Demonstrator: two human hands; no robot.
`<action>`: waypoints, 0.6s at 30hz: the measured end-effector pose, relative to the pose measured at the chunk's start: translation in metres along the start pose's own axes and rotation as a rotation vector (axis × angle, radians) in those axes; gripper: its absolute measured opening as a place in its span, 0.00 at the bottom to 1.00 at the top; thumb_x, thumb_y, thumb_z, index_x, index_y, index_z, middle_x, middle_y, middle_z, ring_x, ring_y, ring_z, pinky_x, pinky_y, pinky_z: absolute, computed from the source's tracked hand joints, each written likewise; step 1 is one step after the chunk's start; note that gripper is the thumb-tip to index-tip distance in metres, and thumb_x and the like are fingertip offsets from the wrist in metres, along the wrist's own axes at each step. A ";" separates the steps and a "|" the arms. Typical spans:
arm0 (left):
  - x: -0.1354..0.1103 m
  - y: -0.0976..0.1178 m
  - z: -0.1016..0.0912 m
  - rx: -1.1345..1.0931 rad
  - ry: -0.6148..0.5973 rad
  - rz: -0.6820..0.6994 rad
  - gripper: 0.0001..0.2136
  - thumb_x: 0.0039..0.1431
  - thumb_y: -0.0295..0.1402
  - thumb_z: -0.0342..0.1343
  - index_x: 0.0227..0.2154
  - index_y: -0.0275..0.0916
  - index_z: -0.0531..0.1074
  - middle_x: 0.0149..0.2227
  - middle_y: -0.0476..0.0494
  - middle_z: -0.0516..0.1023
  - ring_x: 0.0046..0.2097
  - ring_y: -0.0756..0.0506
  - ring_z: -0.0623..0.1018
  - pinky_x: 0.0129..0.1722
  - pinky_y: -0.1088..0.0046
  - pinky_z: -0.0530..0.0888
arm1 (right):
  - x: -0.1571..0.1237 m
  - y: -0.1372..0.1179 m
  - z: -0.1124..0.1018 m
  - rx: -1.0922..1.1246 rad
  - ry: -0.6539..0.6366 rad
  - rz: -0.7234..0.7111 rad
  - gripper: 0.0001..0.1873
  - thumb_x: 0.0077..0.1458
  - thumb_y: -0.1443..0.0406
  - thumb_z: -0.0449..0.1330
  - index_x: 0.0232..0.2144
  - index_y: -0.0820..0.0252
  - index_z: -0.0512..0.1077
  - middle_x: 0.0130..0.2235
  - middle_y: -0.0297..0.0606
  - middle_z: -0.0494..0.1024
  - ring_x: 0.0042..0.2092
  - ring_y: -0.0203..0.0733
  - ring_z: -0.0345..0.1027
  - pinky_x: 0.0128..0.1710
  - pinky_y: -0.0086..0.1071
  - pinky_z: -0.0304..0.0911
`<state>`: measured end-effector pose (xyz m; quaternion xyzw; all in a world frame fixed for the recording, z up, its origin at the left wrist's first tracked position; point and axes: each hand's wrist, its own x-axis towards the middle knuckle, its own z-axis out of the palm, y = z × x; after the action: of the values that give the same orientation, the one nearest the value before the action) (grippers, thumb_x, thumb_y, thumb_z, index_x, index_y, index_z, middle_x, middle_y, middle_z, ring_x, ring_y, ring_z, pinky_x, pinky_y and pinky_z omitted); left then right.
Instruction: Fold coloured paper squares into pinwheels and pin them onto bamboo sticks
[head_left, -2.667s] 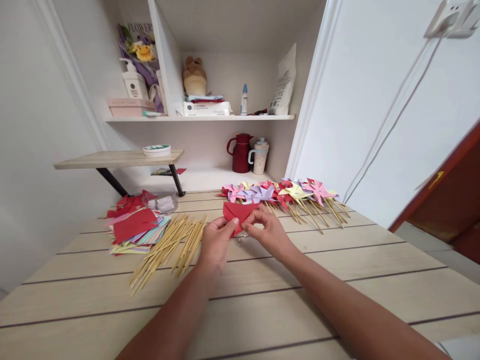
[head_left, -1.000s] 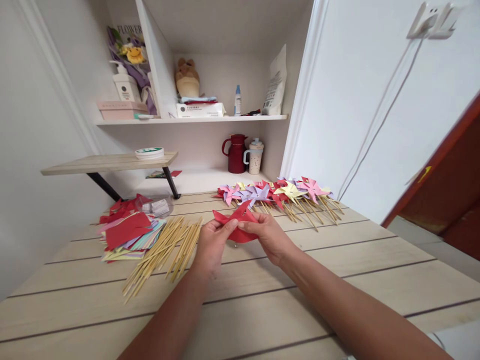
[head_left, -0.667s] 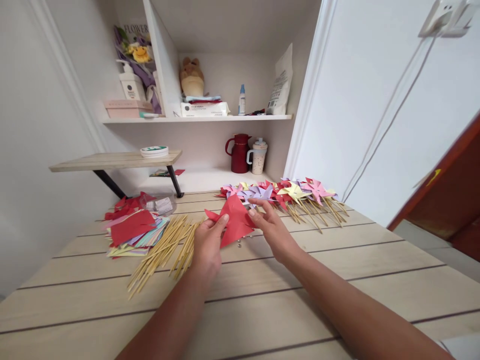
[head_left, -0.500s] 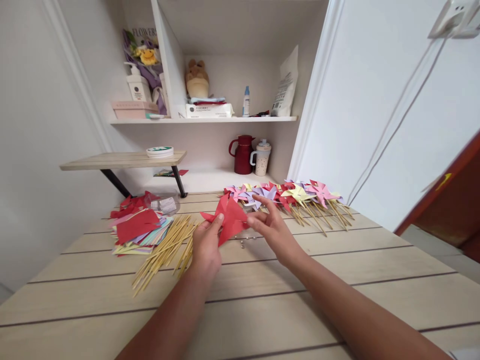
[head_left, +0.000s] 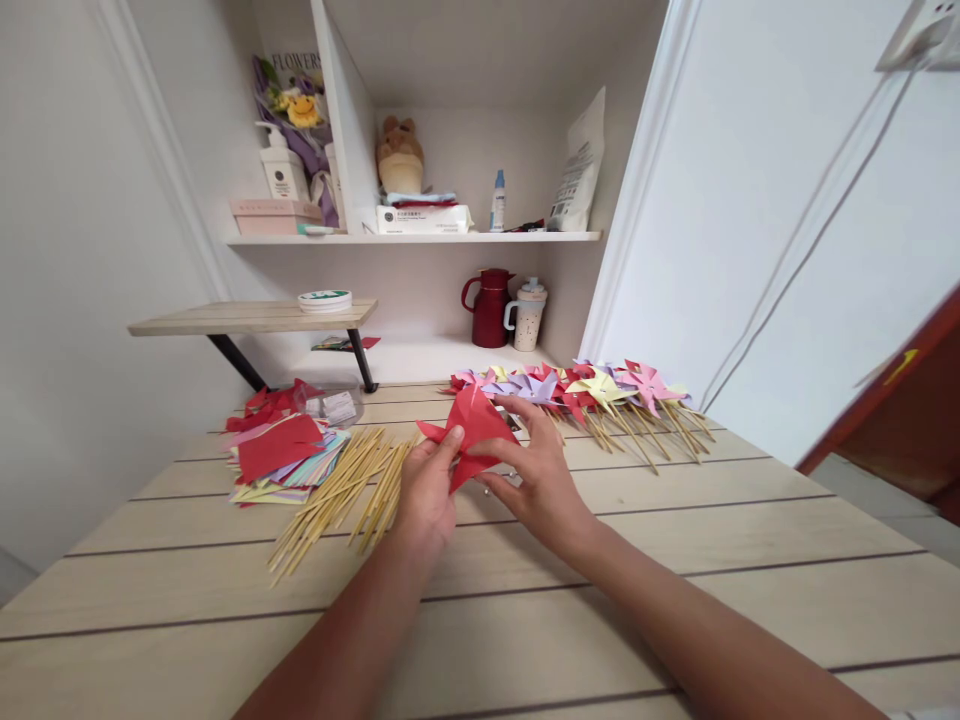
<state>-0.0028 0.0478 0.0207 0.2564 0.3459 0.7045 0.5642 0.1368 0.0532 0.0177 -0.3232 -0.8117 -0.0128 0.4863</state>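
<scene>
My left hand (head_left: pixel 426 495) pinches a cut red paper square (head_left: pixel 471 425) at its centre, holding it just above the wooden table (head_left: pixel 525 600). My right hand (head_left: pixel 534 470) is beside it, fingers spread, with the fingertips on the paper's right flaps. To the left of my hands lies a heap of bamboo sticks (head_left: pixel 345 490). Beyond them sits a stack of coloured paper squares (head_left: pixel 281 455) with red on top. A row of finished paper pinwheels (head_left: pixel 592 395) on sticks lies behind my right hand.
A small clear box (head_left: pixel 334 405) sits by the paper stack. A red jug (head_left: pixel 491 308) and a speckled cup (head_left: pixel 529 312) stand in the alcove behind. A raised wooden shelf (head_left: pixel 247 318) juts out at left. Upper shelves hold bottles, boxes and a plush toy.
The red paper went from lying folded between both hands to being lifted and tilted up. My right hand let go of its pinch and spread its fingers over the flaps.
</scene>
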 end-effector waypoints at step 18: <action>0.003 -0.006 -0.004 0.012 -0.039 0.022 0.12 0.45 0.33 0.71 0.30 0.31 0.79 0.33 0.39 0.83 0.31 0.50 0.78 0.29 0.77 0.72 | -0.002 0.015 0.010 0.151 0.072 0.173 0.05 0.58 0.64 0.63 0.29 0.56 0.76 0.54 0.44 0.70 0.57 0.54 0.64 0.57 0.53 0.59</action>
<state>-0.0023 0.0506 0.0133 0.2772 0.3362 0.7033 0.5617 0.1373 0.0671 0.0066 -0.3536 -0.7615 0.0788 0.5375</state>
